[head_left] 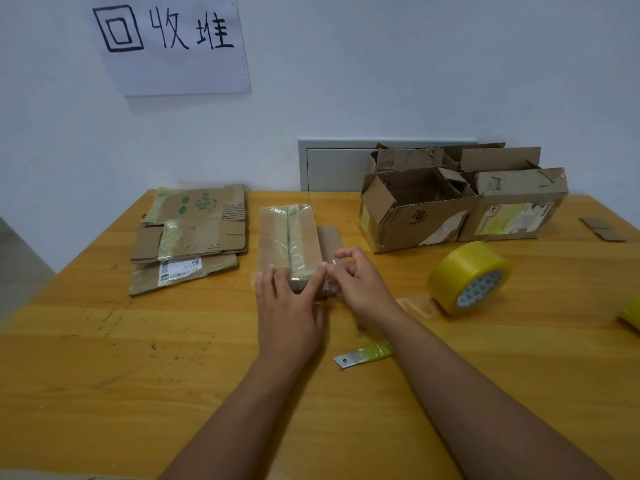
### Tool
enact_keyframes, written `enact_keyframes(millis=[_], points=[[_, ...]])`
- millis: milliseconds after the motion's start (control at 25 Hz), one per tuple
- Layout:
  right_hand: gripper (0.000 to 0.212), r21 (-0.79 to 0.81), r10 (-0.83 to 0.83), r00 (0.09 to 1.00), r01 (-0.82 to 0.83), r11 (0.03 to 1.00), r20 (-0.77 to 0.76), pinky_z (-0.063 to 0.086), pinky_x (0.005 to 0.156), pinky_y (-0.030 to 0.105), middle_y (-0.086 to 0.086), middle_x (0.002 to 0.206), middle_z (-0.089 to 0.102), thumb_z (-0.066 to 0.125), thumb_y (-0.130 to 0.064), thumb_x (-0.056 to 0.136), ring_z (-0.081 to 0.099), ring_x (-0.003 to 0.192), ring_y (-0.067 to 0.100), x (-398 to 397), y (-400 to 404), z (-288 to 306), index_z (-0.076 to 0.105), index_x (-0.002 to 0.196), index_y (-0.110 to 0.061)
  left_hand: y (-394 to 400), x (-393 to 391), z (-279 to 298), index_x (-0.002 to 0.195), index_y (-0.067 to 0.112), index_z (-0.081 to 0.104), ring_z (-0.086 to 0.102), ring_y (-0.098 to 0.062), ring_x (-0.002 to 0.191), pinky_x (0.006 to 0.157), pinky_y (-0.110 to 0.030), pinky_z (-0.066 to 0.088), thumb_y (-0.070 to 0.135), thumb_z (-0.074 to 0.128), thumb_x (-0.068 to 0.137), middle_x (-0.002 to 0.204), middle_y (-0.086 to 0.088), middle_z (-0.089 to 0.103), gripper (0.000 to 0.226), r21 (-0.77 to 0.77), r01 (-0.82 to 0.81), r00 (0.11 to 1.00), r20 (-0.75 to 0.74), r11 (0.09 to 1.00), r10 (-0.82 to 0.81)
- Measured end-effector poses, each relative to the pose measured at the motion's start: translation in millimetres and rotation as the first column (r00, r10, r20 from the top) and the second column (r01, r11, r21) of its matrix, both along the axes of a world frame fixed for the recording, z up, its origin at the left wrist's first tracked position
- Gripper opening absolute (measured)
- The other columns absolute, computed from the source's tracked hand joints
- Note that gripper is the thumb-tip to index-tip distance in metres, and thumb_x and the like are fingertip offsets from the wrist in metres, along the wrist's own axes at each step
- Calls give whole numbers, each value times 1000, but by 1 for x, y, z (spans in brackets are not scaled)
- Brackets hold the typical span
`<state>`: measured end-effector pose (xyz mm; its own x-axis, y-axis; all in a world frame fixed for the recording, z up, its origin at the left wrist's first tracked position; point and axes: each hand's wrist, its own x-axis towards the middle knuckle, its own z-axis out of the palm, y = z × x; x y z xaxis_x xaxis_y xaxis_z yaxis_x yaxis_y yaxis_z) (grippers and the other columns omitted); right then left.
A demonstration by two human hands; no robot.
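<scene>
the wooden table [104, 375] is carrying every item listed below. a paper sign [173, 71] with handwritten characters is hanging on the wall above the far left corner. two open cardboard boxes [415, 220] are standing side by side at the far edge, toward the right corner, with their flaps raised. a stack of flattened cardboard [194, 233] is lying near the far left corner, well apart from the open boxes.

the small taped box [287, 233] is lying flat near the middle of the table, between the stack and the open boxes, with its long side running from the far edge toward the near edge (clear tape is covering its top). the left hand [289, 313] is resting on the near end of this box with its fingers straight and spread. the right hand [360, 289] is working at the near right corner of the box, its thumb and forefinger pinching a strip of clear tape [327, 289]; the two hands are nearly touching there.

a yellow tape roll [460, 271] is standing tilted toward the right edge, near the right hand. a second roll [632, 315] is showing partly at the right edge. a blade [346, 361], part wrapped in yellow tape, is lying between the forearms. a cardboard scrap [602, 229] is lying near the far right corner.
</scene>
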<state>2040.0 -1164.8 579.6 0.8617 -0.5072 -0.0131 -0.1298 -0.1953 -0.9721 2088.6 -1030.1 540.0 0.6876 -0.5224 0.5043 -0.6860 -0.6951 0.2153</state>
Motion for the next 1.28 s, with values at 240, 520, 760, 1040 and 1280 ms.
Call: enact_keyframes(millis=[240,520,760,1040,1280], points=[[20,135,-58,998,56,989,13,55,66,32,11,88,64,49,-5,97,65,70,17,4,6,-4,56,99,-24,1,0,2,139,17,46,42,-39,128,113,-54,31,27,61,80,125,-19,55,62,-43,-40,999,-25,998,39],[17,158,-75,997,70,985,26,58,66,30,12,86,64,53,-2,95,65,66,13,6,4,-10,63,93,-15,5,4,2,117,11,62,44,-34,126,113,-51,30,28,46,81,118,-10,61,43,-155,-54,998,-23,986,51],[15,-225,-72,994,89,970,83,53,73,30,-2,92,60,60,-5,91,60,79,12,3,3,-14,59,94,-20,11,5,3,115,22,66,33,-40,132,104,-54,41,24,58,82,132,-15,51,34,-236,-92,988,-145,967,59],[32,-773,-153,984,169,611,95,47,77,34,3,109,59,46,-1,86,53,100,21,-10,-1,-12,65,109,-12,13,3,1,125,27,63,35,-32,134,104,-47,41,16,65,84,146,-15,39,42,-265,-89,973,-228,960,27],[41,-612,-1,983,114,782,182,40,97,25,7,127,63,39,-21,97,54,118,17,-16,14,-1,60,130,-8,13,2,2,129,29,62,36,-32,136,105,-48,38,16,65,85,150,-15,38,45,-254,-98,971,-236,962,37]])
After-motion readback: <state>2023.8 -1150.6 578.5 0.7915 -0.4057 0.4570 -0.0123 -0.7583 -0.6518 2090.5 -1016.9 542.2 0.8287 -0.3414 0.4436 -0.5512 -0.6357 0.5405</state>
